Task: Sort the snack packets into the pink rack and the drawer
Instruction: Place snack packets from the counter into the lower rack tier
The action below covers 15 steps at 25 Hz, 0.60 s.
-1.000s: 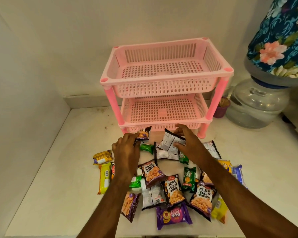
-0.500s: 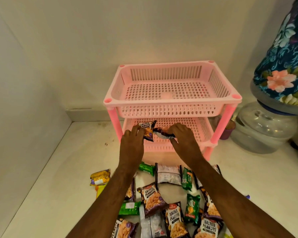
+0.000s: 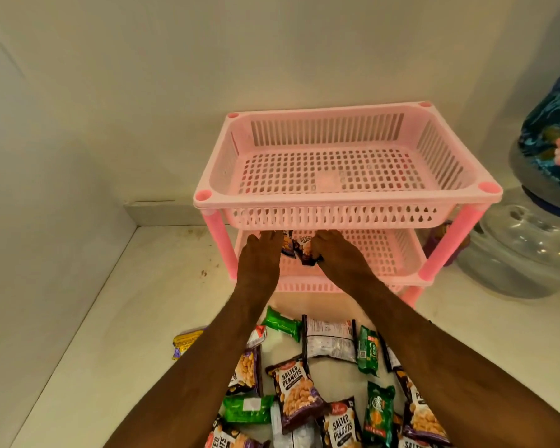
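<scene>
From the head camera we saw our left hand (image 3: pixel 260 260) and right hand (image 3: pixel 338 253) reaching side by side into the lower shelf (image 3: pixel 382 253) of the pink rack (image 3: pixel 346 202), under the front edge of the upper shelf (image 3: pixel 337 173). Our left hand lay palm down with its fingers (image 3: pixel 270 238) stretched forward, their tips touching a peanut packet (image 3: pixel 286 245); we could not tell whether it gripped the packet or only rested against it. Our right hand was curled, its fingers (image 3: pixel 320 242) closed on a second peanut packet (image 3: pixel 305 252), which stood tilted between the two hands and touched the first one. Both packets were over the floor of the lower shelf, near its front left part. Behind our wrists, toward us, the other packets lay loose on the white counter (image 3: pixel 110 318): a green packet (image 3: pixel 280 323) between our forearms, a packet lying face down (image 3: pixel 330 341) beside it, a salted peanuts packet (image 3: pixel 296 394) nearer to us, and a yellow packet (image 3: pixel 186 342) out beyond our left forearm. To the right of our right hand, past the rack's pink legs, stood a clear water bottle (image 3: pixel 524 253) under a flowered cloth (image 3: pixel 553 124).
</scene>
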Each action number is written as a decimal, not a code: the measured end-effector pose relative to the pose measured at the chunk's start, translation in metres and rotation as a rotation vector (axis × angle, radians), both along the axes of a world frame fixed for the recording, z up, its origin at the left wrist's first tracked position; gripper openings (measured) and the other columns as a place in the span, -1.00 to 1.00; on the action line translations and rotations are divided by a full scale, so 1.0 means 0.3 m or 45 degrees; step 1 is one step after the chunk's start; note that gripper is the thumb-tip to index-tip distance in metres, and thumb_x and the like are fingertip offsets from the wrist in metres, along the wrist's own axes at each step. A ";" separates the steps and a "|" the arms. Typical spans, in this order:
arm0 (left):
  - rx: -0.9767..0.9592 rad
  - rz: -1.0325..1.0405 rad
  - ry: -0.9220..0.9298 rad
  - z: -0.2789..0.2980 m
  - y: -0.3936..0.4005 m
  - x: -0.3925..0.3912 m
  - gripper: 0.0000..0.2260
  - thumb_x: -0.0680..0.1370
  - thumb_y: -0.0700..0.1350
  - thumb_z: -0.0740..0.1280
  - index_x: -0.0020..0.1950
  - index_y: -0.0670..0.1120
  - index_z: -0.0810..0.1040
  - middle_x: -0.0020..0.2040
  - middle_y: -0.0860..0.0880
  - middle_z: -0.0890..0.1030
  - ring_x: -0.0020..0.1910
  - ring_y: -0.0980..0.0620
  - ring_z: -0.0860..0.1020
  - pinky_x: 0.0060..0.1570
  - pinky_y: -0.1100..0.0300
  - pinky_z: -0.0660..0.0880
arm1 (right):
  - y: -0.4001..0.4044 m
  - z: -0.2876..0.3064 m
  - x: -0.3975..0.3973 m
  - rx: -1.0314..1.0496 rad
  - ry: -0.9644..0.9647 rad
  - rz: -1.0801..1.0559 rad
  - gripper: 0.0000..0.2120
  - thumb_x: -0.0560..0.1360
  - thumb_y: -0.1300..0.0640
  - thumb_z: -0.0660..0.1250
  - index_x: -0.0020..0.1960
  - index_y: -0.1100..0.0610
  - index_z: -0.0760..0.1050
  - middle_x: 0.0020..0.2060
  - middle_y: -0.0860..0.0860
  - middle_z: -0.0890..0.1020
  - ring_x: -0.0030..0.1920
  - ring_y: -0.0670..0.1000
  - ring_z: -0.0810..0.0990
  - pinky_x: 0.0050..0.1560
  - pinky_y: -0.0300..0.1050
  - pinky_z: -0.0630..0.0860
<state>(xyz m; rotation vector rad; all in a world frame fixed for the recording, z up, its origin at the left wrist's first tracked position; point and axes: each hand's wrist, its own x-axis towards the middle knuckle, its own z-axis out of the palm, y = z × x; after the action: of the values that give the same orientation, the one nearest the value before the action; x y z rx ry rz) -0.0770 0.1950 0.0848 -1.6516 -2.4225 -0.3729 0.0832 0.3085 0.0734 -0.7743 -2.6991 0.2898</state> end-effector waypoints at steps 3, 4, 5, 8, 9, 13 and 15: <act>-0.179 0.022 -0.013 -0.033 0.046 -0.053 -0.54 0.66 -0.23 0.07 0.59 -0.08 0.25 0.55 -0.13 0.32 0.36 -0.21 0.44 0.29 -0.03 0.42 | 0.044 -0.017 -0.048 -0.047 -0.042 0.025 -0.95 0.44 0.34 0.36 -0.14 0.23 0.53 -0.07 0.18 0.59 0.00 0.25 0.55 -0.11 0.14 0.47; -0.224 0.058 -0.088 -0.036 0.060 -0.066 -0.57 0.66 -0.22 0.11 0.56 -0.13 0.30 0.54 -0.17 0.35 0.40 -0.21 0.41 0.36 -0.03 0.38 | 0.057 -0.021 -0.063 -0.062 -0.079 0.027 -0.94 0.44 0.34 0.35 -0.14 0.22 0.56 -0.07 0.18 0.61 0.00 0.24 0.57 -0.08 0.10 0.48; -0.253 0.094 -0.213 -0.040 0.067 -0.074 -0.61 0.66 -0.23 0.16 0.50 -0.19 0.38 0.49 -0.23 0.41 0.40 -0.23 0.43 0.38 -0.05 0.38 | 0.065 -0.020 -0.079 -0.090 -0.116 0.016 -0.92 0.45 0.34 0.34 -0.13 0.21 0.57 -0.06 0.18 0.63 0.02 0.23 0.58 -0.05 0.07 0.48; -0.346 0.053 -0.185 -0.058 0.092 -0.101 -0.61 0.66 -0.23 0.17 0.51 -0.16 0.37 0.48 -0.20 0.42 0.42 -0.22 0.42 0.40 -0.04 0.37 | 0.079 -0.024 -0.131 -0.195 -0.241 0.010 -0.88 0.45 0.37 0.30 -0.10 0.20 0.57 -0.02 0.16 0.63 0.06 0.21 0.57 -0.01 0.03 0.44; -0.427 0.019 -0.127 -0.056 0.098 -0.107 -0.59 0.66 -0.21 0.16 0.53 -0.11 0.33 0.50 -0.17 0.39 0.43 -0.20 0.41 0.40 -0.02 0.37 | 0.080 -0.028 -0.143 -0.201 -0.314 0.026 -0.89 0.45 0.36 0.32 -0.11 0.19 0.56 0.00 0.14 0.62 0.06 0.20 0.57 -0.02 0.02 0.43; -0.854 -0.057 -0.235 -0.041 0.132 -0.132 -0.61 0.62 -0.28 0.19 0.47 -0.17 0.39 0.45 -0.17 0.42 0.39 -0.17 0.45 0.36 0.01 0.42 | 0.094 -0.036 -0.144 -0.564 -0.522 0.001 -0.90 0.47 0.29 0.42 -0.07 0.13 0.61 0.12 0.10 0.56 0.11 0.16 0.57 0.13 0.03 0.56; -0.879 -0.034 -0.308 -0.026 0.151 -0.139 -0.66 0.62 -0.27 0.20 0.39 -0.19 0.47 0.38 -0.17 0.51 0.32 -0.15 0.52 0.30 0.01 0.48 | 0.117 -0.022 -0.133 -0.759 -0.617 0.044 -0.89 0.49 0.23 0.43 0.00 0.12 0.69 0.10 0.07 0.64 0.10 0.12 0.61 0.19 0.07 0.58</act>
<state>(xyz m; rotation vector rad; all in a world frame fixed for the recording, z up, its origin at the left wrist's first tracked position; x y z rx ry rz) -0.1186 0.2404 0.0769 -1.9768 -2.9215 0.3297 0.0433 0.3438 0.0668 -1.0683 -3.1056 1.0746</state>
